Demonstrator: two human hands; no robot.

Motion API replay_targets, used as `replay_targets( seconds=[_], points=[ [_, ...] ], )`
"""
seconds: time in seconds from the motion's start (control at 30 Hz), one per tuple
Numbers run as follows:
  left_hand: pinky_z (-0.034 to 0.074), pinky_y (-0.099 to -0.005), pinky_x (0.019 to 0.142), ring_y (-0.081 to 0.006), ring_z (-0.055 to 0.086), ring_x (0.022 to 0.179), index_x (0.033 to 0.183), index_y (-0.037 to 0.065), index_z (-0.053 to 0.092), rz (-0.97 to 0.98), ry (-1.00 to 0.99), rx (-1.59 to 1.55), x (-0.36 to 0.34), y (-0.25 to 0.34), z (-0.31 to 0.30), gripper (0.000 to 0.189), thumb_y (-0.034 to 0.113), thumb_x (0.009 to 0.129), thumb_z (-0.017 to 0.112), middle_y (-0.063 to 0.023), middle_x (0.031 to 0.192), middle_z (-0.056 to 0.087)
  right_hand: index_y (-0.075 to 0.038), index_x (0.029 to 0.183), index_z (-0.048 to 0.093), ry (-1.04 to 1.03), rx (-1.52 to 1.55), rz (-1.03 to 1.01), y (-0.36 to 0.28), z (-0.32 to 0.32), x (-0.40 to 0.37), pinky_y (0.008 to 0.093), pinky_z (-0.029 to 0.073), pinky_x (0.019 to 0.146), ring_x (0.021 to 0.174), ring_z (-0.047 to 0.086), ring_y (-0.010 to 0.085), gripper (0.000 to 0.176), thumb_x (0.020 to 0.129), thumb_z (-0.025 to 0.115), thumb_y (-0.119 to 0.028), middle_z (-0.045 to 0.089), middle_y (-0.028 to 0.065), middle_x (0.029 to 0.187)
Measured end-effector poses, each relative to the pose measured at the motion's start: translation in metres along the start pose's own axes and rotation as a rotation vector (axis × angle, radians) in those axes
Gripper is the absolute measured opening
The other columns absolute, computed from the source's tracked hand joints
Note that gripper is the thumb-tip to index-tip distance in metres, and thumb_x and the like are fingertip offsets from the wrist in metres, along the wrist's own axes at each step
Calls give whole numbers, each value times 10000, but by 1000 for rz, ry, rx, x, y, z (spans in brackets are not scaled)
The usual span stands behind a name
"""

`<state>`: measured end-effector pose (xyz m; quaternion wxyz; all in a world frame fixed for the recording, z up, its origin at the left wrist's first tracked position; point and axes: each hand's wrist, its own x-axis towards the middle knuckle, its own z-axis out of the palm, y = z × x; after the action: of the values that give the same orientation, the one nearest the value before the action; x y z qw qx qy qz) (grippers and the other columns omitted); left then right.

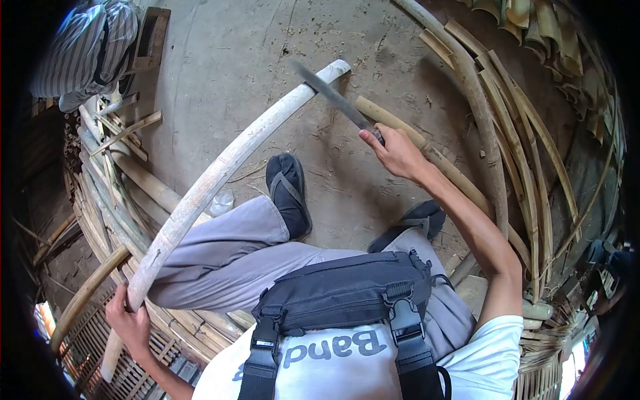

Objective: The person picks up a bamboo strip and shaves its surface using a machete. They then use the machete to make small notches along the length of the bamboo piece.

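A long, pale bamboo pole (223, 172) slants from the lower left up to the top middle, over my left leg. Near its lower end my left hand (129, 325) is closed around it. My right hand (395, 152) grips the dark handle of a long-bladed machete (339, 100). The blade lies across the pole close to its far end, apparently against it; its tip is slightly blurred. Between the hands are my sandalled feet (288, 193) and a black waist bag (343, 293).
Several bamboo poles and split strips (507, 127) lie along the right. Another bamboo pole (440, 160) rests under my right forearm. More bamboo (127, 193) is piled at the left, with a striped cloth (87, 53) above it. A clear plastic cup (221, 201) stands near my left foot.
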<state>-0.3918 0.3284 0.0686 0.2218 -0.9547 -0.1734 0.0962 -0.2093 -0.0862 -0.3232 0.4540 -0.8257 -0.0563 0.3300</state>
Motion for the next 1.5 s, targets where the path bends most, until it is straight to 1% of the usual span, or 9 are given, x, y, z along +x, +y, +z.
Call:
replay_targets(
  seconds=[0.13,0.27,0.6,0.73,0.8,0.93,1.1,1.2,1.5],
  points=[
    [433,-434,818,-393,540,858,1060,5,622,-96,-188,8,-18,9,5,486,8,577,563,-199,865,612,90,847,595,48,50,115,13,-17,26,483,481,664,712,656,416,696,969,411,-570,605,295,690],
    [386,-447,677,-410,493,720,834,-3,532,89,185,-43,-25,10,23,275,17,560,534,-205,692,497,82,805,575,-54,-12,17,3,-14,6,478,483,650,692,660,383,704,967,408,-583,586,272,645],
    [305,-433,524,-406,383,529,728,14,404,150,123,-53,-28,-3,19,195,28,565,512,-189,579,368,54,808,588,-209,58,27,16,-2,-1,475,473,692,724,636,381,689,967,398,-589,608,255,690],
    [444,-406,847,-369,560,888,1105,-22,639,-92,-129,64,-40,-22,12,517,-2,598,543,-202,897,626,72,890,612,-180,203,175,-10,10,-11,476,483,702,759,653,404,691,973,393,-578,631,283,748],
    [440,-410,841,-369,557,887,1109,-17,639,-72,-139,74,-41,-34,16,507,0,610,554,-203,896,621,71,892,611,-102,51,-89,0,25,-16,483,487,711,772,655,420,691,974,388,-578,627,306,767],
    [440,-415,799,-352,552,836,1127,-2,637,-51,-116,25,-39,-48,24,475,9,652,619,-204,866,595,83,875,607,-7,166,144,30,21,-6,491,490,723,774,650,430,700,973,390,-575,616,325,765],
    [436,-387,782,-331,549,825,1144,-11,630,-79,-111,7,-33,-44,25,498,-11,646,613,-179,843,574,64,811,581,-71,99,-67,14,32,-27,467,476,657,634,626,342,708,975,370,-592,570,214,618],
    [437,-391,791,-338,548,830,1145,-13,628,-110,-82,-5,-41,-49,28,519,2,627,598,-187,852,581,70,854,611,-87,62,68,21,22,-16,503,486,714,759,647,419,723,971,359,-597,605,309,723],
    [409,-428,722,-380,500,772,974,-5,615,10,25,-8,-38,-18,20,399,14,581,547,-195,761,560,77,841,607,-3,16,11,17,39,-13,471,491,688,748,670,369,749,956,372,-625,630,261,726]
  ],
)
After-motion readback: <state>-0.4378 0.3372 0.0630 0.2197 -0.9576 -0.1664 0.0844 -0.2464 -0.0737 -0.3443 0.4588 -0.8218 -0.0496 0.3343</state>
